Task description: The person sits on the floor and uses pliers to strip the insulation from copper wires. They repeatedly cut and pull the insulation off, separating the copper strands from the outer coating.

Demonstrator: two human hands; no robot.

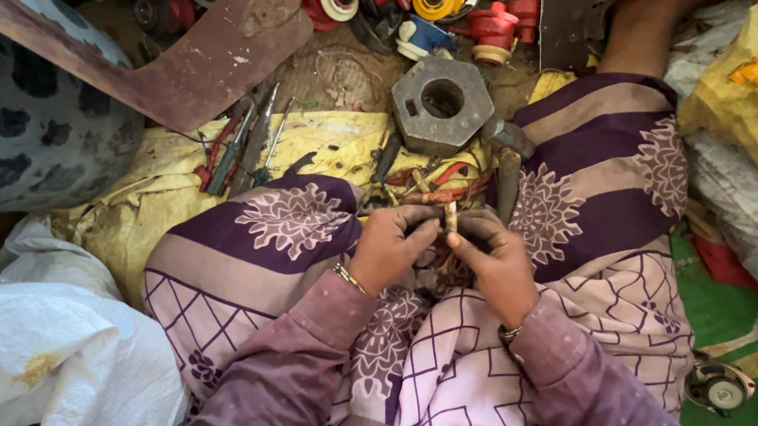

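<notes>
Both hands meet over the lap: the left hand (387, 247) and right hand (495, 262) pinch a small tan piece (451, 217) between their fingertips, above the patterned purple cloth (291, 232). Just beyond lie a hexagonal metal block (440, 104), a hammer (508, 161) and pliers (219, 159) on a yellow sack (339, 142).

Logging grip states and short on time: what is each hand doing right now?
Left hand: closed, fingers curled on a small tan piece.
Right hand: closed, pinching the same small tan piece from the other side.
</notes>
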